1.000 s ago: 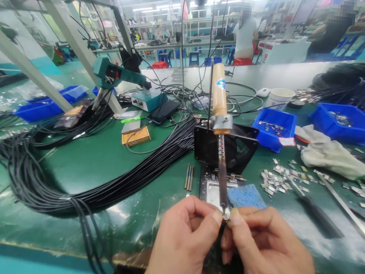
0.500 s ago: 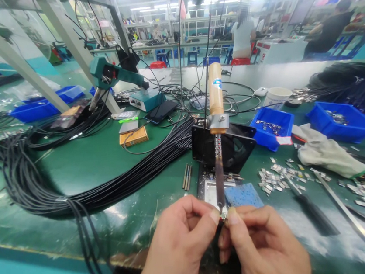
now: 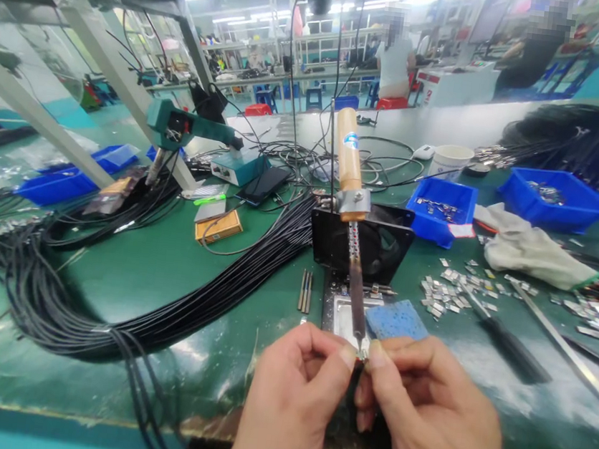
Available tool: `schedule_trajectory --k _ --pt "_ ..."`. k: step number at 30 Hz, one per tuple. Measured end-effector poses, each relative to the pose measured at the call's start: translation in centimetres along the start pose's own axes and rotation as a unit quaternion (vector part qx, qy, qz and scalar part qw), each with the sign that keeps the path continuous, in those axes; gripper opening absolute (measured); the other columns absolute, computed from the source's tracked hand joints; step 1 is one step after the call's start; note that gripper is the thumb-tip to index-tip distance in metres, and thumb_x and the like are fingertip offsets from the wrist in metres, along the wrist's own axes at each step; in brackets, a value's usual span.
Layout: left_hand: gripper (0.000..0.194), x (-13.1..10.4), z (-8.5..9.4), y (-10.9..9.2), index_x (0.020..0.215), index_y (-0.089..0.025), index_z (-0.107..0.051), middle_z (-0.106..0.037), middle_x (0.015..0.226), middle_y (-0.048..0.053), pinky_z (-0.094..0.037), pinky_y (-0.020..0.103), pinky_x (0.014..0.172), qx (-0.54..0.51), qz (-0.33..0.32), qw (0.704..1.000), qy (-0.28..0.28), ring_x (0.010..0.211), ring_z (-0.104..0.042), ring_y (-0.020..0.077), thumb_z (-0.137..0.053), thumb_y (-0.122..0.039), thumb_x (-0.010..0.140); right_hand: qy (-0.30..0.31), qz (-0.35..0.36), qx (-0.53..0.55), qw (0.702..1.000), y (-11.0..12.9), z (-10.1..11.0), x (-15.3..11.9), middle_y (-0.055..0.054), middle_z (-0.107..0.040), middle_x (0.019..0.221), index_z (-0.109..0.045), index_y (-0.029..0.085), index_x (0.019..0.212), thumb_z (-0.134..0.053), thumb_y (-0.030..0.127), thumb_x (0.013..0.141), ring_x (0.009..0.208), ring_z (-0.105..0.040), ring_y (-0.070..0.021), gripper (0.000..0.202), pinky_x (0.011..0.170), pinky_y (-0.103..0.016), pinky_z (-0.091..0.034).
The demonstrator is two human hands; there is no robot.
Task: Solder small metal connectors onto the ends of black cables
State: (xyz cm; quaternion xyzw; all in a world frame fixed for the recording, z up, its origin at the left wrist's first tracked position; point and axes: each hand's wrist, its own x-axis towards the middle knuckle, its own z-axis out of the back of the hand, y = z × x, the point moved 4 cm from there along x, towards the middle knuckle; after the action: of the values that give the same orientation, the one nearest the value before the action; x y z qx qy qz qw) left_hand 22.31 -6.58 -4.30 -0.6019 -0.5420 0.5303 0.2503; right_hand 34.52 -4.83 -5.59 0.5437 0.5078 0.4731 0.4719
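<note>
A soldering iron [image 3: 357, 289] with a wooden handle is clamped with its tip pointing down, just above my fingertips. My right hand [image 3: 419, 404] pinches a small silver metal connector [image 3: 364, 350] between thumb and forefinger, right at the iron's tip. Thumb and forefinger of my left hand [image 3: 299, 390] are pressed together at the connector's left side; what they grip is mostly hidden. A bit of red shows between the two hands. Behind my right fingers lies a blue sponge [image 3: 398, 318], beside a metal tray [image 3: 342, 314] under the iron.
A black fan [image 3: 384, 245] stands behind the iron. Bundled black cables [image 3: 216, 294] curve across the left. To the right are loose metal connector pieces [image 3: 446, 288], a black-handled tool [image 3: 517, 350], a glove [image 3: 534, 251] and blue bins [image 3: 442, 205]. Three thin rods [image 3: 305, 291] lie left of the tray.
The camera view has shifted slightly. Both hands keep their pinch under the iron's tip, with the small connector now showing a little more at the tip.
</note>
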Motion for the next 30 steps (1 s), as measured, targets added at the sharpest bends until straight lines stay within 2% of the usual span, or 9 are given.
schedule_trajectory --k 4,10,16,19,24,28,30 --pt "0.026 -0.6 0.4 0.7 0.076 -0.014 -0.066 -0.054 0.051 -0.006 -0.027 0.013 0.041 0.007 0.017 1.0 -0.015 0.04 -0.032 0.001 -0.081 -0.034 0.083 -0.039 -0.003 -0.016 0.999 0.4 0.4 -0.6 0.005 -0.066 0.068 -0.062 0.022 0.073 -0.072 0.035 0.09 0.046 -0.061 -0.006 0.023 0.045 -0.015 -0.052" --pt "0.035 -2.0 0.5 1.6 0.08 -0.015 -0.066 -0.048 0.051 -0.008 -0.02 0.014 0.037 0.021 0.044 0.999 0.014 0.038 -0.033 0.0011 -0.084 -0.045 0.08 0.03 0.088 -0.042 0.995 0.4 1.9 -1.1 0.003 -0.068 0.079 -0.066 0.025 0.08 -0.073 0.026 0.089 0.05 -0.065 -0.0099 0.011 0.045 -0.019 -0.056" --pt "0.037 -2.4 0.3 1.6 0.079 -0.016 -0.063 -0.052 0.055 -0.007 -0.023 0.013 0.037 0.026 0.046 0.998 0.034 0.039 -0.034 0.0012 -0.085 -0.046 0.079 -0.019 0.036 -0.018 0.999 0.3 1.8 -1.9 0.003 -0.066 0.078 -0.064 0.025 0.079 -0.073 0.031 0.089 0.052 -0.061 -0.0077 0.016 0.048 -0.017 -0.052" --pt "0.037 -2.4 0.1 1.5 0.079 -0.016 -0.062 -0.053 0.053 -0.007 -0.025 0.014 0.037 0.025 0.048 0.998 0.031 0.039 -0.036 0.0018 -0.085 -0.044 0.078 -0.014 0.024 -0.02 0.999 0.2 1.8 -1.8 0.003 -0.066 0.078 -0.063 0.025 0.079 -0.072 0.033 0.09 0.052 -0.061 -0.0072 0.017 0.048 -0.017 -0.051" --pt "0.036 -2.5 0.0 1.6 0.08 -0.016 -0.062 -0.053 0.052 -0.007 -0.026 0.014 0.037 0.014 0.049 0.998 0.029 0.038 -0.036 0.0019 -0.085 -0.043 0.078 0.039 0.056 -0.034 0.997 -0.1 2.1 -1.2 0.002 -0.067 0.074 -0.064 0.023 0.078 -0.072 0.031 0.09 0.048 -0.061 -0.0088 0.017 0.043 -0.018 -0.051" --pt "0.035 -2.5 0.0 1.7 0.08 -0.016 -0.062 -0.049 0.049 -0.009 -0.025 0.013 0.037 0.005 0.05 0.998 0.037 0.038 -0.035 0.0021 -0.085 -0.043 0.079 0.02 0.022 -0.021 0.999 -0.2 2.3 -1.1 0.003 -0.066 0.073 -0.063 0.023 0.077 -0.072 0.034 0.091 0.045 -0.058 -0.007 0.02 0.042 -0.016 -0.049" --pt "0.036 -2.5 0.0 1.8 0.08 -0.016 -0.062 -0.049 0.049 -0.009 -0.025 0.013 0.037 0.003 0.055 0.998 0.041 0.038 -0.035 0.002 -0.084 -0.044 0.079 0.029 0.007 -0.017 0.999 -0.3 2.3 -1.1 0.002 -0.066 0.071 -0.063 0.023 0.077 -0.072 0.035 0.091 0.045 -0.059 -0.0074 0.021 0.04 -0.016 -0.049"
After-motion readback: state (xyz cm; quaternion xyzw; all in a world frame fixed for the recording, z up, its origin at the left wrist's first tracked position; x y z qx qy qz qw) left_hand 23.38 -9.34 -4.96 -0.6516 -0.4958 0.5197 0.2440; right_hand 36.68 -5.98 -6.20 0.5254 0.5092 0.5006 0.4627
